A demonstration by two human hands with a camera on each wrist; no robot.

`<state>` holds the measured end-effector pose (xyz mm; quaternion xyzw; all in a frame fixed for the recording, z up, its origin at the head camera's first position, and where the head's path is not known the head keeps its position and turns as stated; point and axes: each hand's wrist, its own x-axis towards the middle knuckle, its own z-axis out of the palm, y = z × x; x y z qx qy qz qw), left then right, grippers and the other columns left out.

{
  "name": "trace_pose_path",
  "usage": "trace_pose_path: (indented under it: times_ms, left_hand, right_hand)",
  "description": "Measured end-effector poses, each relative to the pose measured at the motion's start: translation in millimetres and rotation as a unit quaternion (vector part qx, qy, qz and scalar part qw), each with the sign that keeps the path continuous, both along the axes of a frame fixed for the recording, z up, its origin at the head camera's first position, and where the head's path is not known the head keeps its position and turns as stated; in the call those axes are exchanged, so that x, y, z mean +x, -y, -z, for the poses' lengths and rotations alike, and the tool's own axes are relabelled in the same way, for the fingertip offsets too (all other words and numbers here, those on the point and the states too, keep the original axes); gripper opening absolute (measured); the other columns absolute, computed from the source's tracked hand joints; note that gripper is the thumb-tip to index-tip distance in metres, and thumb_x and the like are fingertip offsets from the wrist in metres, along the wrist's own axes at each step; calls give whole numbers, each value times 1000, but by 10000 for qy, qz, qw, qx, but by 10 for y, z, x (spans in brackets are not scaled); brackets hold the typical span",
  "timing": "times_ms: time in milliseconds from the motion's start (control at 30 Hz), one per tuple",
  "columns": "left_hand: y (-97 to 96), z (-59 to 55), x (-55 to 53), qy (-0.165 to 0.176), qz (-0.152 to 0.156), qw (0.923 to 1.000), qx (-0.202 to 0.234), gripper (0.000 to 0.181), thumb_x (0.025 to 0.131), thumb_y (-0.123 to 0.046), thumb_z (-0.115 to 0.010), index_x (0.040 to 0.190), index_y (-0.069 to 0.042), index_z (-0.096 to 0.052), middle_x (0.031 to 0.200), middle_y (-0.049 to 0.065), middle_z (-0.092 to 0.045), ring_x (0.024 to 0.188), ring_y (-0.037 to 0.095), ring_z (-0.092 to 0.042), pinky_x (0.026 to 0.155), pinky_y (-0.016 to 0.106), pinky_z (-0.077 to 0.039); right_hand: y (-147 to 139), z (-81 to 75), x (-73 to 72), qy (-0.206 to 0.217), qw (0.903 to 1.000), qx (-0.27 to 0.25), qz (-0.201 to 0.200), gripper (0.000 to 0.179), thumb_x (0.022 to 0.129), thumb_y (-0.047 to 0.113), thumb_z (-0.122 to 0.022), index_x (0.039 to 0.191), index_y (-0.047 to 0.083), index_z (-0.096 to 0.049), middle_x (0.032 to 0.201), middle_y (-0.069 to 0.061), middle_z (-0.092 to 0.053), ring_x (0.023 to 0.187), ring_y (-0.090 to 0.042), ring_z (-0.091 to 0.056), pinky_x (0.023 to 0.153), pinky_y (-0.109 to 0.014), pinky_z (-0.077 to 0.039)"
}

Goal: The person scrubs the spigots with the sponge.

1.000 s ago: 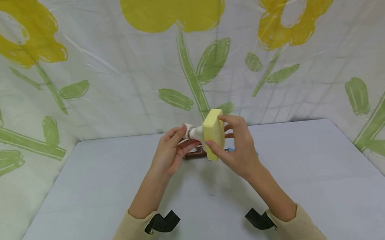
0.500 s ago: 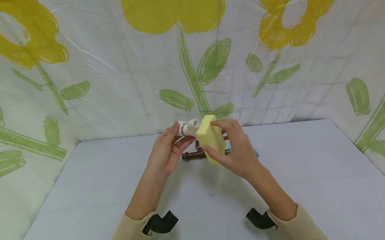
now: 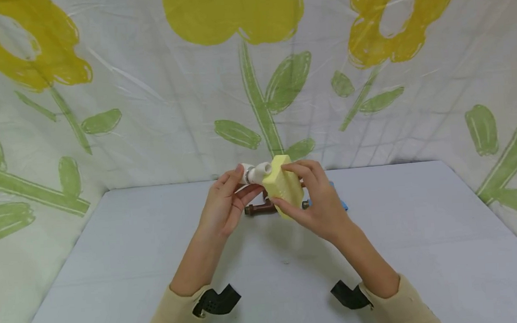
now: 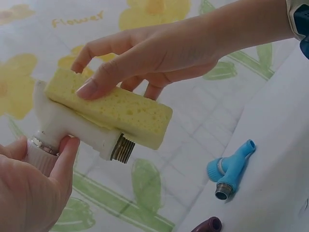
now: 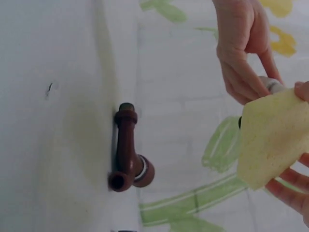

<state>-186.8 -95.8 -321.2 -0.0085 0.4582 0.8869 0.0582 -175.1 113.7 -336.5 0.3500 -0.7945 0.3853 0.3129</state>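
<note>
My left hand (image 3: 221,201) pinches the ribbed knob end of a white plastic faucet (image 4: 77,125), whose threaded metal inlet points toward the lower right in the left wrist view. In my right hand (image 3: 318,197) is a yellow sponge (image 4: 116,108), pinched between thumb and fingers. The sponge lies flat along the side of the faucet's body and appears to touch it. Both are held above the table. From the right wrist view, the sponge (image 5: 275,137) hides most of the white faucet.
A brown faucet (image 5: 126,150) lies on the white table (image 3: 159,262) behind the hands. Beside it on the right is a blue faucet (image 4: 232,166) with a metal thread. A white sheet with painted flowers (image 3: 152,113) hangs along the table's back edge.
The white faucet has turned so its open spout end faces the head camera, and it shifted slightly left, then back right. The sponge moved slightly left and down, tilting along the faucet.
</note>
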Motion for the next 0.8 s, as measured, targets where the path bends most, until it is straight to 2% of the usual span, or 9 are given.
trace_pose_path:
  times_ms: [167, 300, 400, 533, 633, 800]
  left_hand:
    - [-3, -13, 11, 132, -112, 9998, -17, 25, 113, -20, -52, 98, -9, -69, 108, 7, -65, 88, 18, -74, 86, 29, -64]
    - [-8, -2, 15, 28, -84, 9999, -61, 27, 114, -19, -51, 95, -10, -69, 107, 6, -66, 88, 19, -75, 86, 30, -64]
    - [-19, 9, 14, -49, -48, 9999, -91, 29, 114, -18, -50, 92, -11, -68, 107, 5, -67, 89, 19, -76, 86, 31, -64]
    - [-32, 10, 19, -39, -138, 9998, -110, 27, 114, -19, -50, 96, -9, -68, 105, 6, -67, 87, 18, -75, 84, 29, -64]
    - [-35, -5, 24, -24, -189, 9998, -92, 25, 114, -19, -50, 100, -8, -67, 105, 7, -66, 86, 18, -75, 84, 29, -64]
    - [-14, -54, 32, -46, -163, 9998, -60, 26, 114, -19, -50, 97, -9, -67, 106, 7, -66, 89, 19, -75, 87, 31, -64]
  right_hand:
    - [38, -3, 23, -201, 9996, 134, -167, 61, 88, 20, -88, 137, 4, -55, 125, -21, -55, 101, -30, -61, 72, -38, -57]
    - [31, -1, 7, -282, 9996, 91, -34, 59, 89, 19, -87, 137, 4, -55, 124, -21, -55, 102, -31, -60, 72, -39, -55]
    - [20, -1, 0, -225, 9997, -3, 90, 56, 94, 28, -83, 137, 4, -56, 125, -21, -56, 106, -33, -60, 73, -39, -56]
    - [19, -1, 9, -180, 9998, -34, -30, 56, 98, 41, -75, 137, 5, -57, 125, -21, -56, 106, -32, -60, 74, -38, -56]
    - [22, -10, 19, -239, 9997, -21, -105, 57, 95, 35, -82, 137, 5, -57, 125, -21, -55, 104, -31, -60, 73, -38, -56]
    - [14, -31, 19, -282, 9996, 30, 32, 68, 78, 10, -94, 135, 4, -57, 123, -21, -55, 105, -33, -62, 72, -39, -57]
